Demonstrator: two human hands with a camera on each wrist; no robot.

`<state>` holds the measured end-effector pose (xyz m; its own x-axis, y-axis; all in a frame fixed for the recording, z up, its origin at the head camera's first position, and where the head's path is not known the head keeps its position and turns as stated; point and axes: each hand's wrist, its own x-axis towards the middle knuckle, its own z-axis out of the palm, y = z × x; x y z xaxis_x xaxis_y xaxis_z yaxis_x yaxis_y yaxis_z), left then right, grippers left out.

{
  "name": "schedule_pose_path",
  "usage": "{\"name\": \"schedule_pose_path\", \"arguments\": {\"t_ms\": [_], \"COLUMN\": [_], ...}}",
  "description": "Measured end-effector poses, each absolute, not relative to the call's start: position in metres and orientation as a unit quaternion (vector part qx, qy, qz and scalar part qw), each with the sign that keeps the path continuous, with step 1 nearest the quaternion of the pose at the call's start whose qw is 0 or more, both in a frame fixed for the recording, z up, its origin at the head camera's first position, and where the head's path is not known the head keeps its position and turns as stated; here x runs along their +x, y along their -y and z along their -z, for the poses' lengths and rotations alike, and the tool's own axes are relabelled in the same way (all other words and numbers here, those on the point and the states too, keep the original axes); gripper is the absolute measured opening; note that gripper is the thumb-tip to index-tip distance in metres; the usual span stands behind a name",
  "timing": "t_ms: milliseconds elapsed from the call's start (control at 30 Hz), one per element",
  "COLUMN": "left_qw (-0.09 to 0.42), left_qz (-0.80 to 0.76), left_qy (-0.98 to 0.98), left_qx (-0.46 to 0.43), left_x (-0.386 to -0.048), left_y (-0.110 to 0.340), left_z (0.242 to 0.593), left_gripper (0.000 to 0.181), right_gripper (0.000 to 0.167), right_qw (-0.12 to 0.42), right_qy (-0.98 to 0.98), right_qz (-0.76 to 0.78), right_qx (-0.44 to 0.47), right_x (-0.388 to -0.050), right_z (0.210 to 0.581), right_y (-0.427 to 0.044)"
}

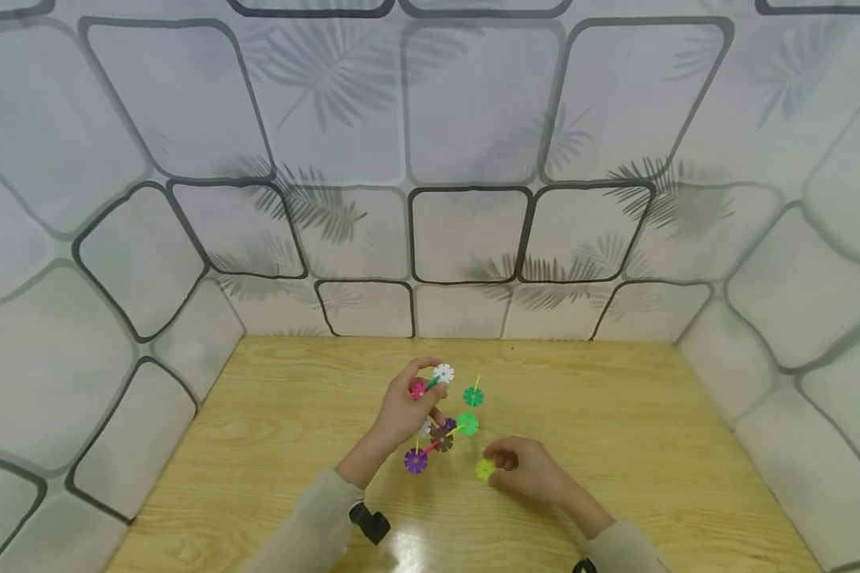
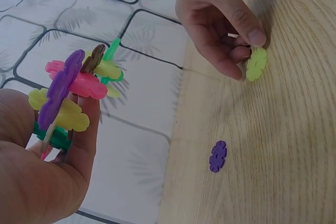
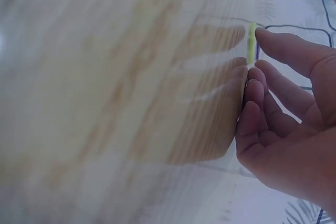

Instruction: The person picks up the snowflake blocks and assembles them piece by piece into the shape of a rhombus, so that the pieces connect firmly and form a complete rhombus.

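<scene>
My left hand (image 1: 403, 410) holds up a joined chain of notched, flower-shaped plastic discs, gripping it near a white disc (image 1: 443, 373) and a pink disc (image 1: 419, 389). Lower along the chain are a purple disc (image 1: 416, 461), a brown disc (image 1: 442, 439), a light green disc (image 1: 467, 424) and a darker green disc (image 1: 474, 396). The left fingers hide some of the joints. On the table, my right hand (image 1: 530, 471) has its thumb and a finger at the edge of a loose yellow disc (image 2: 256, 64), apart from the chain.
A single purple disc (image 2: 218, 156) lies on the wooden table (image 1: 602, 398). Patterned pale walls (image 1: 469, 235) rise behind the table and at both sides. Each wrist wears a dark strapped device, the left one (image 1: 369, 522) plainly visible.
</scene>
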<state>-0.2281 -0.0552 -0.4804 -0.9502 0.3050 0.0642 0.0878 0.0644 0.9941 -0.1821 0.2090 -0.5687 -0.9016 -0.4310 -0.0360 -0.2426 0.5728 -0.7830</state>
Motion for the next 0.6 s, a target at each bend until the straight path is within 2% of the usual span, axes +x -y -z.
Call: {"name": "schedule_pose_path", "arguments": {"t_ms": [600], "left_qw": [0.083], "left_qz": [-0.657], "left_qy": [-0.736], "left_qx": [0.141], "left_x": [-0.2264], "left_y": [0.0546], "left_z": [0.4818], "left_gripper": [0.044], "right_gripper": [0.022], "right_qw": [0.117], "right_qy": [-0.892], "right_qz": [0.394], "right_qx": [-0.187], "right_x": [-0.1825], "right_z": [0.565], "right_y": [-0.2045]}}
